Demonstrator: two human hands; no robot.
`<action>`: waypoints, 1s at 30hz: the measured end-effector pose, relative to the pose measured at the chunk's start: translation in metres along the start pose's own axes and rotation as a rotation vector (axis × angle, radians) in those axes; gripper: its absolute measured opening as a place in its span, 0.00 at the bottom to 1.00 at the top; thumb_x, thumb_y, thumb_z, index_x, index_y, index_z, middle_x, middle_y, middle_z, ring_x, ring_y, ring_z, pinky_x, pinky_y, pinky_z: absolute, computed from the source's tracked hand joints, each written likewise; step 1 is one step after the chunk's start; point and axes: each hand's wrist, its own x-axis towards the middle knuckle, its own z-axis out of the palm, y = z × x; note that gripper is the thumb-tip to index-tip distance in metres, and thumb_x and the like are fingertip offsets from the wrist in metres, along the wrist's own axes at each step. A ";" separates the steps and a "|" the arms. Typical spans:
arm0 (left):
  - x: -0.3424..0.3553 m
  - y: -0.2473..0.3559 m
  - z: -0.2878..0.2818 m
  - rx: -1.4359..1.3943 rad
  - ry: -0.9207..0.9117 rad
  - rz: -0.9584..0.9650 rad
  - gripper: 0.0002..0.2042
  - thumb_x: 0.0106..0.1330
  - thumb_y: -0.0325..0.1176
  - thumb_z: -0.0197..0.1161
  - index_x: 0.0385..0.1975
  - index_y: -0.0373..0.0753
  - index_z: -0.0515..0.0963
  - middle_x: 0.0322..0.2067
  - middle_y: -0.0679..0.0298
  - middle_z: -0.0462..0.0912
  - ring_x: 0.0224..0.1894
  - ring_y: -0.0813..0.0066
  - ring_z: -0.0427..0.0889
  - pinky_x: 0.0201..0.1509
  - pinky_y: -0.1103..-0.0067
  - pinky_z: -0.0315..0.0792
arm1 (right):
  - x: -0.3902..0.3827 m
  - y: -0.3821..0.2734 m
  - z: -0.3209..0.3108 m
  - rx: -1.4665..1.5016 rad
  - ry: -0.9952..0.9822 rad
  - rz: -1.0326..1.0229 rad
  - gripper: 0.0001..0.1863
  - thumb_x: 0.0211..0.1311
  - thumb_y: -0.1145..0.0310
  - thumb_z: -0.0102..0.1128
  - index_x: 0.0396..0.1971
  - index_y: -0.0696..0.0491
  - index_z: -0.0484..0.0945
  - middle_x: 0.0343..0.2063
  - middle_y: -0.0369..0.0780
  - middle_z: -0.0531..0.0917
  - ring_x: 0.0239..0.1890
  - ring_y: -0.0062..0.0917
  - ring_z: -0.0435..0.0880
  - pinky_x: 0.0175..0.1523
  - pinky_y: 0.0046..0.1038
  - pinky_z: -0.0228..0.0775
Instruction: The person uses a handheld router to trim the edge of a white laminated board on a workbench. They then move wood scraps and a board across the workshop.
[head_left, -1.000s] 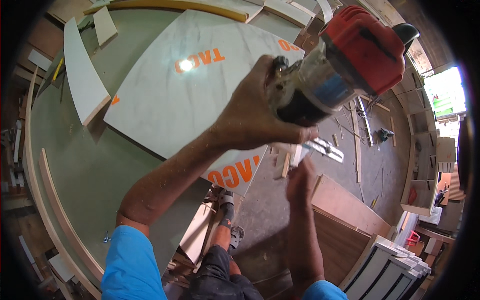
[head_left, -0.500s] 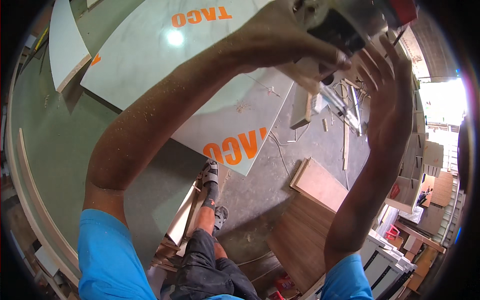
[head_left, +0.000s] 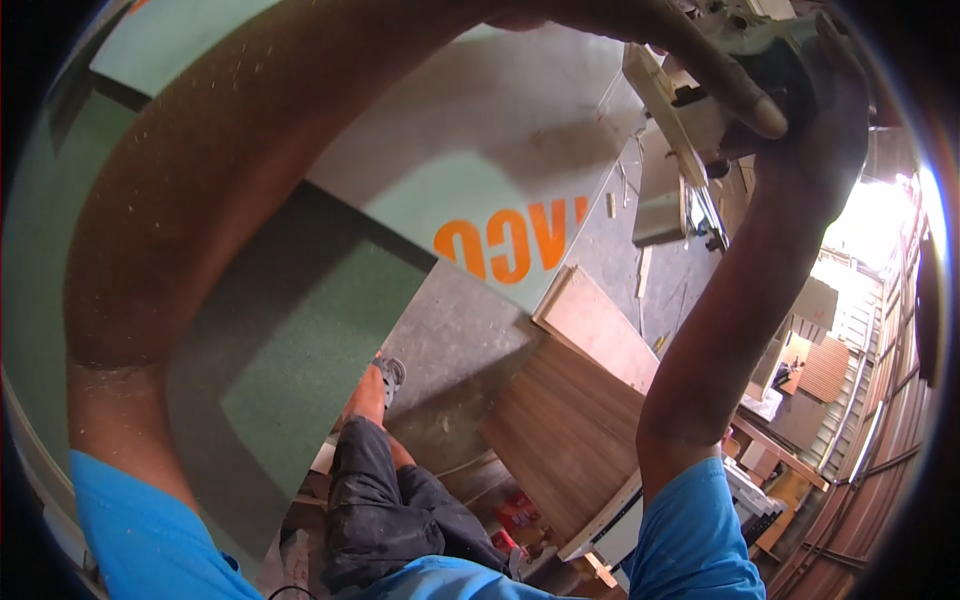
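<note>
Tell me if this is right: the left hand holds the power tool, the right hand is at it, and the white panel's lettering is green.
The lettering on the white panel is orange, not green, as the head view shows. The left hand does hold the power tool, with the right hand at it.

My left hand and right hand: bare. Left forearm: flecked with pale specks. Shirt: bright blue, short-sleeved. Shorts: charcoal, creased, pale smudges. Footwear: grey, possibly a strapped sandal; too small here to be certain.
</note>
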 end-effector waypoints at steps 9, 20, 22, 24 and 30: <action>-0.022 -0.020 0.001 0.032 -0.030 0.015 0.42 0.43 0.39 0.80 0.56 0.26 0.66 0.46 0.51 0.80 0.51 0.65 0.81 0.59 0.73 0.75 | -0.006 0.022 0.021 0.010 -0.022 -0.074 0.26 0.66 0.56 0.62 0.56 0.58 0.74 0.49 0.44 0.79 0.52 0.27 0.80 0.57 0.30 0.74; -0.026 -0.032 0.003 0.040 -0.058 0.023 0.42 0.42 0.38 0.80 0.56 0.26 0.66 0.46 0.51 0.80 0.51 0.66 0.81 0.59 0.73 0.75 | -0.010 0.038 0.011 -0.019 -0.024 -0.099 0.26 0.67 0.54 0.60 0.59 0.54 0.73 0.54 0.43 0.76 0.56 0.28 0.76 0.60 0.32 0.70; -0.026 -0.032 0.001 0.036 -0.059 0.024 0.42 0.42 0.38 0.80 0.56 0.26 0.67 0.47 0.52 0.80 0.51 0.66 0.81 0.59 0.73 0.75 | -0.011 0.038 0.011 -0.018 -0.032 -0.107 0.27 0.66 0.53 0.60 0.59 0.54 0.72 0.54 0.43 0.76 0.57 0.28 0.76 0.60 0.32 0.70; -0.025 -0.034 0.002 0.037 -0.065 0.023 0.41 0.41 0.37 0.80 0.56 0.26 0.67 0.47 0.52 0.80 0.51 0.66 0.81 0.59 0.73 0.75 | -0.011 0.038 0.010 -0.030 -0.036 -0.114 0.27 0.66 0.53 0.60 0.60 0.53 0.72 0.54 0.43 0.75 0.57 0.28 0.76 0.60 0.32 0.70; -0.021 -0.039 0.004 0.041 -0.077 0.019 0.41 0.41 0.37 0.81 0.56 0.27 0.67 0.47 0.52 0.81 0.51 0.67 0.81 0.58 0.73 0.75 | -0.016 0.040 0.009 -0.039 -0.051 -0.133 0.29 0.66 0.52 0.60 0.61 0.52 0.70 0.55 0.43 0.75 0.57 0.29 0.76 0.60 0.32 0.70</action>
